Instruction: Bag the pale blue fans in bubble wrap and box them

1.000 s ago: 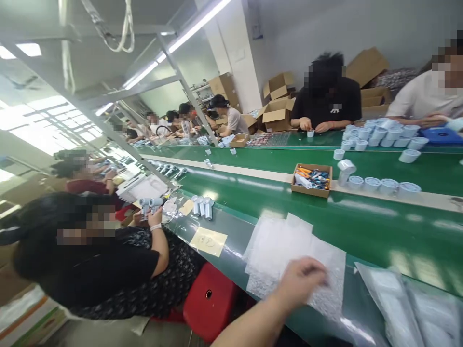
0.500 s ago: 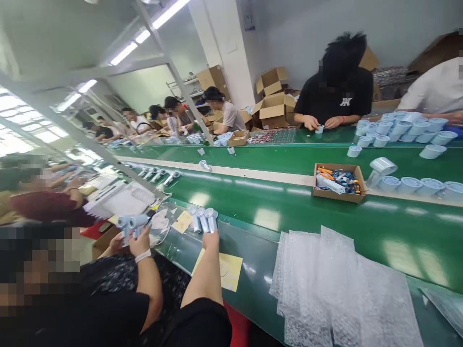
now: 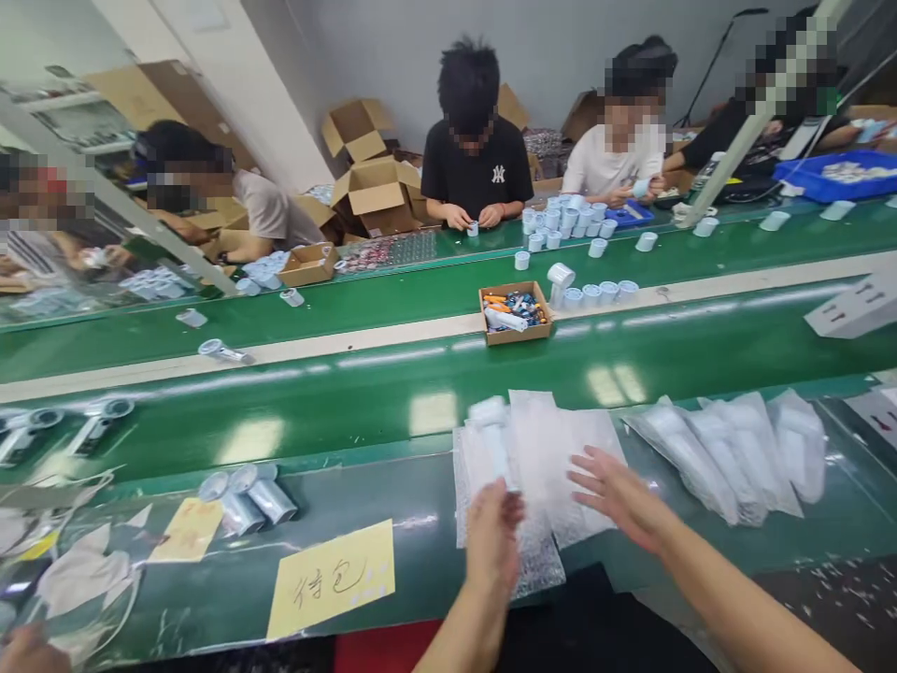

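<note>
My left hand [image 3: 492, 537] is closed around the lower end of a light-blue hair dryer [image 3: 496, 439], holding it above the bubble-wrap bags [image 3: 536, 551]. Just to the right, my right hand [image 3: 620, 491] has its fingers spread over the right part of the bags and grips nothing; whether it touches them I cannot tell. Two more hair dryers [image 3: 263, 500] lie side by side further left on the bench. At the right, several hair dryers in bubble-wrap bags [image 3: 743, 453] lie in a row.
A yellow handwritten sheet [image 3: 333, 579] lies on the bench. Behind runs a green conveyor [image 3: 364, 407]. On its divider stand a carton of small parts [image 3: 519, 332] and several light-blue cups [image 3: 592, 294]. Co-workers sit across the line. Another person's hand [image 3: 35, 650] shows bottom left.
The view has swung right. My left hand has lifted one hair dryer from the group of three and carried it over the bags. My right hand has come into view.
</note>
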Demonstrator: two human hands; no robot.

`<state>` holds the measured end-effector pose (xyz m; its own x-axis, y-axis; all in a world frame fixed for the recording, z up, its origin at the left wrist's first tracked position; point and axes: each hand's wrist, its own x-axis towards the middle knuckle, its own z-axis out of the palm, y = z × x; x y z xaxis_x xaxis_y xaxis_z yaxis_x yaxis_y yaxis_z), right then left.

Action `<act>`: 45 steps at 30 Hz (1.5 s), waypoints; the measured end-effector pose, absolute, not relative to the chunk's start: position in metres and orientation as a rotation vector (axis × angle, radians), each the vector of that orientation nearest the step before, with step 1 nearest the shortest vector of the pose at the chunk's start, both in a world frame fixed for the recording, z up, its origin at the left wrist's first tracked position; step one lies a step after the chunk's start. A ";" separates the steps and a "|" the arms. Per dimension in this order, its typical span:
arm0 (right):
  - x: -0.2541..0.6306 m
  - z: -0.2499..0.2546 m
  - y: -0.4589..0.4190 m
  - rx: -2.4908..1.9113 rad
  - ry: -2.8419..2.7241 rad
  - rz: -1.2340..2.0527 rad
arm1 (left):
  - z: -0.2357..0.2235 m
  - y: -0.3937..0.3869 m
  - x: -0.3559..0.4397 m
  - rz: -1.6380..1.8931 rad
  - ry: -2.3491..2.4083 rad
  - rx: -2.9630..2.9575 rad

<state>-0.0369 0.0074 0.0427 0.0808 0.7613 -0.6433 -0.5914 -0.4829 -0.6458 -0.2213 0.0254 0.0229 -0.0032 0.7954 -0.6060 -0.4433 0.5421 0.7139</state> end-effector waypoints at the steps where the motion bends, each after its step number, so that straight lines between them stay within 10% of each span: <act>1: -0.038 0.042 0.007 -1.281 -0.162 1.598 | 0.023 0.012 -0.199 0.865 1.137 0.468; 10: 0.033 0.051 -0.031 -1.405 0.000 1.461 | 0.009 0.054 -0.188 0.029 1.089 2.427; 24: 0.052 0.073 -0.060 -1.078 -0.303 2.000 | 0.068 0.009 -0.132 0.583 1.252 1.294; 29: 0.069 0.081 -0.065 -1.319 -0.103 1.990 | 0.067 -0.020 -0.120 0.771 1.019 1.944; 40: 0.100 0.089 -0.095 -1.846 -1.002 1.422 | 0.099 -0.017 -0.088 0.376 1.068 1.305; 45: 0.163 0.136 -0.142 -1.439 -1.204 1.986 | 0.135 -0.032 -0.089 0.076 0.666 1.158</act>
<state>0.1630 -0.1419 0.1362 -0.3855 0.7343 -0.5588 0.1561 -0.5450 -0.8238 -0.0886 -0.0318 0.1351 0.8067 0.3867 -0.4469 0.2766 0.4212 0.8637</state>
